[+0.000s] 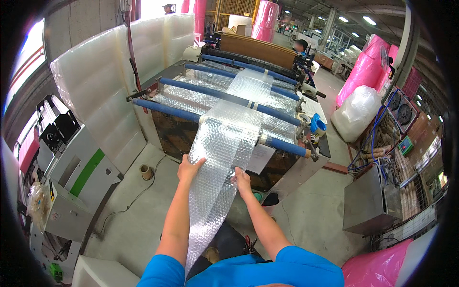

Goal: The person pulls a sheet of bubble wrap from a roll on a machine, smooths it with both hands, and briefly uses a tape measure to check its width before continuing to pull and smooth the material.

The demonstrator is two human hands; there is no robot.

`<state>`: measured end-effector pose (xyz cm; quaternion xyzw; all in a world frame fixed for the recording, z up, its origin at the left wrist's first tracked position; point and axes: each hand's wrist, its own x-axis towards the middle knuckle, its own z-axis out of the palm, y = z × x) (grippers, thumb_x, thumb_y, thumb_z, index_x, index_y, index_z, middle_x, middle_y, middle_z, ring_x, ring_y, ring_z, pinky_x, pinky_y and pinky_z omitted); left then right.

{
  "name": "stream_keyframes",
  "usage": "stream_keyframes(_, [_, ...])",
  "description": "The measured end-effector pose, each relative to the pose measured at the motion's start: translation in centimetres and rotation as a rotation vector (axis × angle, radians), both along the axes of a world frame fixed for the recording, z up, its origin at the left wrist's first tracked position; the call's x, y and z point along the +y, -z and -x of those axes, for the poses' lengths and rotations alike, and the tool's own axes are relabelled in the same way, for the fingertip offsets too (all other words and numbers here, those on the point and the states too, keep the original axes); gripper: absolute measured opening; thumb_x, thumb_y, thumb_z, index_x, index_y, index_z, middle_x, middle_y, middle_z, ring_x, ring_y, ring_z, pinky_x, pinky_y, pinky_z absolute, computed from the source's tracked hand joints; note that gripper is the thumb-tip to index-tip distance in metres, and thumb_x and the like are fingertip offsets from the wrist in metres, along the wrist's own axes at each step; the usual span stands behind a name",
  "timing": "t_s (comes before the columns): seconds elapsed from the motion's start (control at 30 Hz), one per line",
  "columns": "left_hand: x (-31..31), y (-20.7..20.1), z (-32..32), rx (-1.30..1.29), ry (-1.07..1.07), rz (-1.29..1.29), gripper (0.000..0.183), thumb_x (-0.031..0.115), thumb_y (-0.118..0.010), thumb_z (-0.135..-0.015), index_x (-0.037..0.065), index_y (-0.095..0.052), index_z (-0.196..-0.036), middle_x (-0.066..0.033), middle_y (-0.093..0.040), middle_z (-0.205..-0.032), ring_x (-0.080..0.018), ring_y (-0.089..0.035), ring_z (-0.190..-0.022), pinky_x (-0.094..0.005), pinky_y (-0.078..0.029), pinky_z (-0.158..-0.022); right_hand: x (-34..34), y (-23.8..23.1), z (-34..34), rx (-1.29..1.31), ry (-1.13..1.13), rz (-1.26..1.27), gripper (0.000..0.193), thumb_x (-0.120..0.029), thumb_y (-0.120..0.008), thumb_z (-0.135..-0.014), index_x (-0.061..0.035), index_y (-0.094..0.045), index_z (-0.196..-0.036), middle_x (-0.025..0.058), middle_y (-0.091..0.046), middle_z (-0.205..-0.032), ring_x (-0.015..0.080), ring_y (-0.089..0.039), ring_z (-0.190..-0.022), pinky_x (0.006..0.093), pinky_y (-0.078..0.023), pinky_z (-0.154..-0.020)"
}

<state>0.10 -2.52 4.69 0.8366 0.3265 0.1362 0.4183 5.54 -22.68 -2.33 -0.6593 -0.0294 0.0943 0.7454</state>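
A long strip of clear bubble wrap [217, 158] comes over the front blue roller [167, 110] of a machine and hangs down toward my body. My left hand [190, 168] grips its left edge, thumb on top and the fingers mostly hidden. On the opposite edge, a little lower, my right hand [242, 181] is closed on the film, which is creased and shiny there. Between my hands the strip lies fairly flat. Its lower end runs down between my forearms and out of sight near my blue shirt.
Behind the front roller, more blue rollers [229, 100] cross the machine. A blue tape dispenser [317, 124] sits at its right corner. White wrapped stacks [95, 71] stand left. A cardboard tube [146, 172] and a cable are on the floor. Pink rolls [366, 67] stand right; a person [300, 46] is beyond.
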Motion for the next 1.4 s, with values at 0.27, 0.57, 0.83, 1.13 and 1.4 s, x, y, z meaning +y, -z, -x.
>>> stream_keyframes(0.27, [0.7,6.9,9.4,0.118,0.011,0.054,0.074,0.056,-0.066,-0.053,0.008,-0.045,-0.105,-0.0140,-0.055,-0.100,-0.0281,-0.052,-0.095,-0.0372,-0.041,-0.077,1.1,-1.1,3.4,-0.060,0.060,-0.014,0.031,-0.035,-0.048,-0.082,-0.0046,-0.049,-0.075,0.0024,-0.049,-0.059,0.0095,-0.048,-0.050,0.0222,-0.039,-0.044])
stream_keyframes(0.57, [0.1,7.5,13.6,0.103,-0.069,-0.016,0.071,0.057,-0.065,-0.054,0.010,-0.045,-0.104,-0.0145,-0.057,-0.093,-0.0300,-0.054,-0.089,-0.0388,-0.042,-0.074,1.1,5.0,12.5,0.036,-0.087,0.187,0.037,-0.033,-0.048,-0.082,0.0024,-0.057,-0.087,0.0041,-0.054,-0.060,0.0117,-0.051,-0.051,0.0261,-0.041,-0.048])
stream_keyframes(0.83, [1.7,2.8,15.6,0.059,-0.133,-0.125,0.046,0.043,-0.065,-0.063,0.010,-0.048,-0.091,-0.0126,-0.059,-0.079,-0.0299,-0.056,-0.076,-0.0387,-0.042,-0.066,0.5,0.9,17.5,0.053,-0.238,0.051,0.040,-0.037,-0.048,-0.082,0.0027,-0.055,-0.083,0.0013,-0.051,-0.068,0.0078,-0.048,-0.059,0.0236,-0.041,-0.054])
stream_keyframes(1.13, [1.9,4.1,15.3,0.049,-0.180,-0.170,0.036,0.041,-0.054,-0.074,0.009,-0.049,-0.089,-0.0139,-0.059,-0.078,-0.0319,-0.056,-0.075,-0.0403,-0.042,-0.066,0.0,2.1,17.4,0.019,-0.207,0.088,0.038,-0.036,-0.047,-0.083,-0.0005,-0.053,-0.071,0.0008,-0.050,-0.064,0.0082,-0.045,-0.061,0.0233,-0.037,-0.057])
stream_keyframes(1.4, [0.6,9.9,13.1,0.026,-0.094,-0.285,0.035,0.042,-0.041,-0.081,0.008,-0.042,-0.090,-0.0182,-0.057,-0.074,-0.0384,-0.054,-0.070,-0.0466,-0.040,-0.061,-0.8,5.2,15.2,-0.171,-0.158,0.349,0.042,-0.037,-0.043,-0.084,0.0014,-0.052,-0.070,0.0032,-0.049,-0.062,0.0110,-0.043,-0.062,0.0257,-0.037,-0.060])
